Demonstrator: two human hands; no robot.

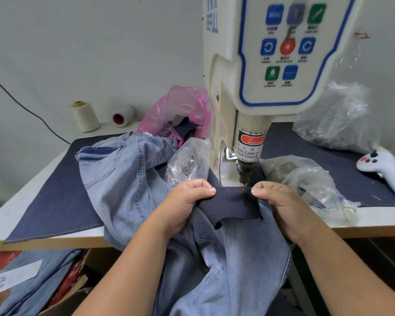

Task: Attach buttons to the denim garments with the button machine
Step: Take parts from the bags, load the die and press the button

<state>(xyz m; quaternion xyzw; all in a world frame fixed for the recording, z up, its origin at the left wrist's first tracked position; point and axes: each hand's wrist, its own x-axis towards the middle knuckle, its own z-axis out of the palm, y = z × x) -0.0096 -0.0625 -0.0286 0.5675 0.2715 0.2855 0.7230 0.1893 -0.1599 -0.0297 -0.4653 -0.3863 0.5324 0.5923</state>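
Because the label lines below read the table as a clock face with the machine head at the centre, each place is given that way.
Left hand: the left hand [187, 197] pinches the left end of a dark denim scrap [230, 205] between thumb and curled fingers, at about seven o'clock.
Right hand: the right hand [281, 201] pinches the scrap's right end the same way, at about five o'clock.
Why held so: the two hands appear to stretch the scrap flat and taut, likely so the cloth lies smooth under the press.
Red dot: a small red light spot [243, 189] sits on the scrap's upper edge just under the machine's metal punch [245, 172], probably the aiming mark for the button.
Button machine: the cream button machine [255, 65] stands at the centre, a finger warning label on its column.
Scrap's look: dark navy, rough and frayed along its lower edge, no button visible on it.
Jeans: light blue jeans [123, 169] lie heaped at nine o'clock and hang off the table [21, 208] edge beneath the hands.
Supplies: a clear bag of small metal parts [187, 160] rests at ten o'clock, within easy reach.
Step judged: positioning, the press not yet made.
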